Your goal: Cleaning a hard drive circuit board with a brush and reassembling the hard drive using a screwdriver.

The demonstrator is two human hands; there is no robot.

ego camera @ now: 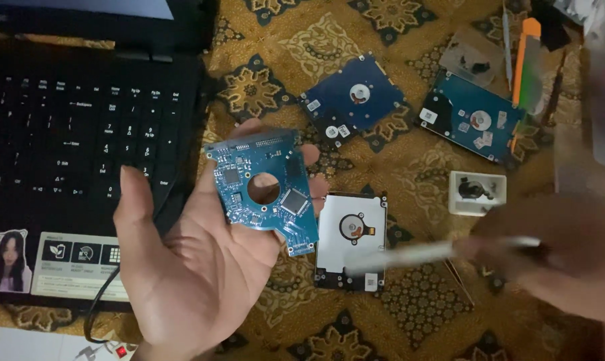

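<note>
patterned cloth [329, 40] covers the surface, gold-brown with dark blue floral medallions. black laptop [82, 134] sits at left, keyboard dim, stickers on its palm rest, a black cable [102, 301] running off its front edge. light is low and warm; no walls or windows in view.

Patterned cloth [409, 174] (drives [351, 242], laptop [82, 134])
</note>
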